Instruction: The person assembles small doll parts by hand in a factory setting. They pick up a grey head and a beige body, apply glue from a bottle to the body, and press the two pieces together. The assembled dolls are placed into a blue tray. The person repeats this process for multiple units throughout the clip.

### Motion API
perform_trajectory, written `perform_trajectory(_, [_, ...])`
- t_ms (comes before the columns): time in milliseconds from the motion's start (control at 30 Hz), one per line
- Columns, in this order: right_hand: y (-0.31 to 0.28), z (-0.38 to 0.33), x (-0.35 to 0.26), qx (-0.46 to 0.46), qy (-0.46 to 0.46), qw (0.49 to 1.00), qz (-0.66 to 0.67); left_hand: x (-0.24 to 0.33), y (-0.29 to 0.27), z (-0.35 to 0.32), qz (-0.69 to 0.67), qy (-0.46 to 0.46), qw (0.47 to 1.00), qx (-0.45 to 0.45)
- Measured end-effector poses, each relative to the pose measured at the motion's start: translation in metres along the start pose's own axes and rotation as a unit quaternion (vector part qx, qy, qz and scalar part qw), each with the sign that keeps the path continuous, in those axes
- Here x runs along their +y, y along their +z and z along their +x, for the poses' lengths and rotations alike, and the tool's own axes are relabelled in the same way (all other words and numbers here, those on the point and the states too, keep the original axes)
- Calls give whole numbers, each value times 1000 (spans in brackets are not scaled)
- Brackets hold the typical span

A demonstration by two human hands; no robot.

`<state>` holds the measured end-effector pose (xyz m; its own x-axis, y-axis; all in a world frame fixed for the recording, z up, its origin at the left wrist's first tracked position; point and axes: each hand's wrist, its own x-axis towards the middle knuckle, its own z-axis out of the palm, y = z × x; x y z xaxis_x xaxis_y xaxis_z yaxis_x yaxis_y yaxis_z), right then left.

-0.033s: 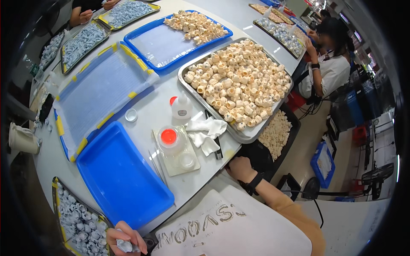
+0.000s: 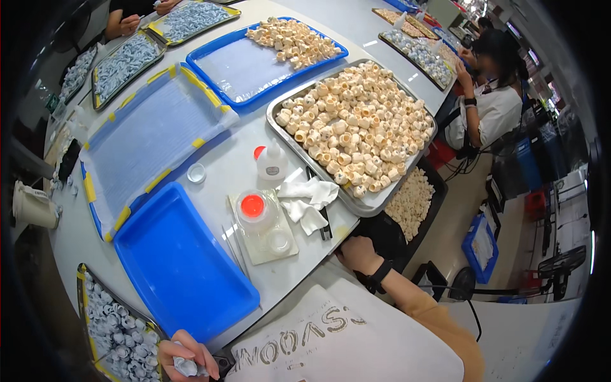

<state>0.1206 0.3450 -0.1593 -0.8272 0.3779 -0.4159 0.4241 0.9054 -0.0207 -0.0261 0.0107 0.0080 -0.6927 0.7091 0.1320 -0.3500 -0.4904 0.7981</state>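
Note:
At the lower left, my left hand (image 2: pixel 184 356) is closed around a small pale blue-grey shell-like piece (image 2: pixel 186 366). It is beside a yellow-edged tray (image 2: pixel 83 299) of several similar cupped pieces (image 2: pixel 124 337). My right hand (image 2: pixel 359 254), with a black band on the wrist, is bent down at the table's front edge next to a black object (image 2: pixel 382 237). Its fingers are hidden, so what it touches does not show. Between the hands lies a blue tray (image 2: pixel 184 261). Right of that are tweezers (image 2: pixel 238 254) and a red-topped jar (image 2: pixel 252 205) on a pale slab (image 2: pixel 270 254).
A metal tray (image 2: pixel 275 121) of cream hollow pieces stands above my right hand, over a dark bin (image 2: pixel 439 184) of small cream pieces. A white squeeze bottle (image 2: pixel 272 162) and crumpled white cloth (image 2: pixel 312 197) lie near it. A co-worker (image 2: pixel 496 108) sits at the right.

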Motion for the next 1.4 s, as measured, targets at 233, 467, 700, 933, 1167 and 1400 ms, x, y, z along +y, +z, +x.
perform_trajectory(233, [-134,-39,54,-191,-100,877,430,0,4,1,60,27,998,-5])
perform_trajectory(467, [-229,2,75,345,-45,895,280,-5,8,2,87,52,995,-20])
perform_trajectory(700, [-223,36,64,304,-103,945,69,-1,17,-11,134,12,986,96])
perform_trajectory(933, [-209,-42,-69,162,-608,633,451,-2,5,-4,193,-101,974,-55])
perform_trajectory(1167, [-206,-25,-153,51,-648,638,412,-3,9,-7,211,-100,971,-46])
perform_trajectory(1400, [-191,-31,-154,28,-627,675,388,-12,8,-3,189,-94,977,-33])
